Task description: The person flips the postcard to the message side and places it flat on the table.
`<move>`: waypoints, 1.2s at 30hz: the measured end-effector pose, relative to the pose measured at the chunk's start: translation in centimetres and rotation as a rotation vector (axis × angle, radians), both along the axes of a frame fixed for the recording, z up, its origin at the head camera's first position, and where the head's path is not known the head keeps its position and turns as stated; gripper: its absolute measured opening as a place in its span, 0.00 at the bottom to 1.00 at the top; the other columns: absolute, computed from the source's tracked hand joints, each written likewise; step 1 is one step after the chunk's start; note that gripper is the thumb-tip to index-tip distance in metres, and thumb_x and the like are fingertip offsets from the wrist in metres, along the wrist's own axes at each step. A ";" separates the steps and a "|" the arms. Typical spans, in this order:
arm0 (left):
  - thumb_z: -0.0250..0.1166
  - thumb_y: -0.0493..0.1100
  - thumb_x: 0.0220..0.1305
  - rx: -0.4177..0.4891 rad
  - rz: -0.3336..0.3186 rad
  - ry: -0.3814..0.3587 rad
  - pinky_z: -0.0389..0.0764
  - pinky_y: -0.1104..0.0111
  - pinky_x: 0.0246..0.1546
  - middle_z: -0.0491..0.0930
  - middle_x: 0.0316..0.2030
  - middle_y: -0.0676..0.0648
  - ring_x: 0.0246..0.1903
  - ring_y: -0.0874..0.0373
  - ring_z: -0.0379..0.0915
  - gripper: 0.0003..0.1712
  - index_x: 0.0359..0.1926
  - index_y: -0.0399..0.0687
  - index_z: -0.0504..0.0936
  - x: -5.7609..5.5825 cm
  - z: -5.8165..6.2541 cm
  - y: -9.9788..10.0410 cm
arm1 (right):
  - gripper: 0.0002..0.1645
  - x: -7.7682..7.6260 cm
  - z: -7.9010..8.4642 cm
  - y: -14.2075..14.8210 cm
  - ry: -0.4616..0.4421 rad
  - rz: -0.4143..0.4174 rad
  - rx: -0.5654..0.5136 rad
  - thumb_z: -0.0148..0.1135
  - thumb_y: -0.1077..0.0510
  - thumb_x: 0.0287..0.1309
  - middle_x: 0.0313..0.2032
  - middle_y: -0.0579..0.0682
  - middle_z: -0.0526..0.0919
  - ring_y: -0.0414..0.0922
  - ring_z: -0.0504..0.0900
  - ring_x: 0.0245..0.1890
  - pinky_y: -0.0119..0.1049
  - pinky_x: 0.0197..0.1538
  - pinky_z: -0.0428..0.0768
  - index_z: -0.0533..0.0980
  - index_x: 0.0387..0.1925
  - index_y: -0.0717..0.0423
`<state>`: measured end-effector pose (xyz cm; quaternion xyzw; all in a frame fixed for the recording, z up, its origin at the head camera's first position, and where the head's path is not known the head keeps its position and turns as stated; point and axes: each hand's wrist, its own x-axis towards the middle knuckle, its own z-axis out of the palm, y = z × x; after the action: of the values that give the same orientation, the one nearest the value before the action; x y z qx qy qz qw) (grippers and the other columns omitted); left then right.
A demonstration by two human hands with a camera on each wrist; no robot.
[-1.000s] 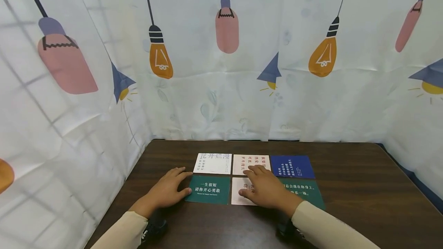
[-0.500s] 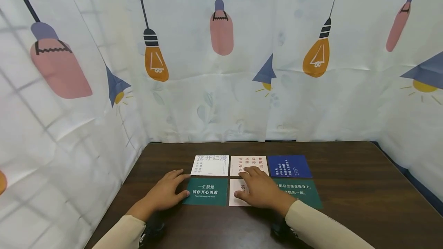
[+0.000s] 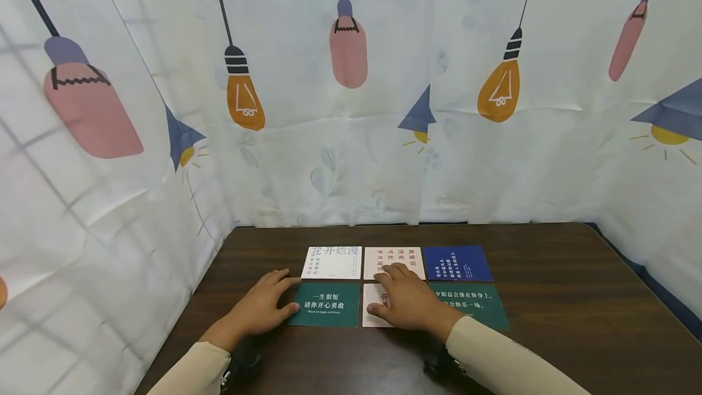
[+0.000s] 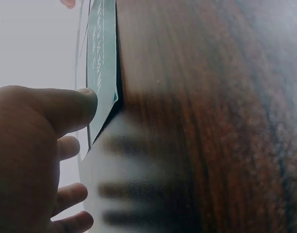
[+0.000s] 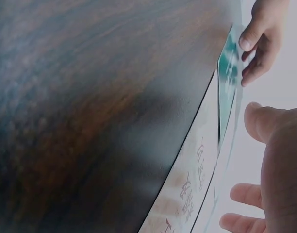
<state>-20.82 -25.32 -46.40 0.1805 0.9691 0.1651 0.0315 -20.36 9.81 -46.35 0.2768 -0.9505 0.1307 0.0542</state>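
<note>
Printed cards lie in two rows. My left hand (image 3: 258, 306), fingers spread and relaxed, is at the left edge of the front-left teal card (image 3: 329, 319); its thumb overlaps that card in the left wrist view. Behind is a white card (image 3: 336, 266) with grey lettering. My right hand (image 3: 408, 300) is over the middle column with loosely spread fingers, partly covering the front pale pink card (image 3: 370, 317) and the rear pink card (image 3: 384, 255) with red lettering. In the right wrist view its fingers hold nothing. A blue card (image 3: 459, 264) and another teal card (image 3: 482, 313) lie on the right.
The dark wood-grain table (image 3: 570, 297) carries the cards near its middle. A white curtain (image 3: 296, 175) printed with lamps and bulbs hangs behind and at both sides. Dark devices, such as a wrist-worn one (image 3: 241, 363), are below both wrists.
My right hand has shifted slightly left over the cards, showing more of the right teal card. The left hand and the cards stay in place; the head view has shifted a little.
</note>
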 end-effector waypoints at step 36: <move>0.69 0.57 0.68 -0.005 -0.001 0.005 0.59 0.33 0.64 0.63 0.73 0.35 0.73 0.31 0.51 0.35 0.71 0.51 0.74 -0.3 -0.5 -0.3 | 0.43 -0.5 -0.5 -2.6 -0.052 0.014 0.069 0.62 0.29 0.61 0.67 0.56 0.72 0.54 0.67 0.69 0.52 0.68 0.67 0.76 0.65 0.54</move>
<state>-21.13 -25.67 -46.94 0.1815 0.9695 0.1623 0.0297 -20.83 7.23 -46.80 0.2816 -0.9536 0.1052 0.0189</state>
